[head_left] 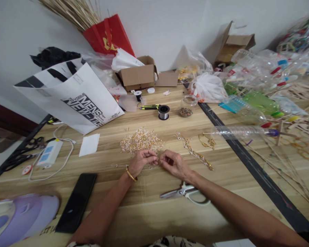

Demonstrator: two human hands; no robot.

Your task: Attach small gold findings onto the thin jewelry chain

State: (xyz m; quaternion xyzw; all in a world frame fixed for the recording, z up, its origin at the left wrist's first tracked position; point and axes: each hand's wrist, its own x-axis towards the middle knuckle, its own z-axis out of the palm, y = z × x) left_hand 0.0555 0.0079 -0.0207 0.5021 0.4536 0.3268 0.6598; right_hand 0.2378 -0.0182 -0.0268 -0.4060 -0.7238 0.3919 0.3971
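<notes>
My left hand (pixel 145 160), with a gold bangle at the wrist, is closed in a pinch just in front of a pile of small gold and silver beads (pixel 139 140). Close beside it, my right hand (pixel 173 163) is pinched too, fingertips nearly meeting the left ones. A thin beaded strand (pixel 151 167) lies under and between the hands, running out to the left; what exactly the fingertips grip is too small to make out. White-handled scissors (pixel 186 193) lie below my right wrist. To the right rest a gold and silver chain (pixel 195 152) and a smaller gold chain (pixel 208 141).
Behind the beads stand a wire spool (pixel 163 112) and a glass jar (pixel 187 106) of brown beads. A black phone (pixel 76 202) and a white power strip (pixel 50 153) lie left. Plastic bottles (pixel 260 103) crowd the right; a white paper bag (pixel 77 99) stands back left.
</notes>
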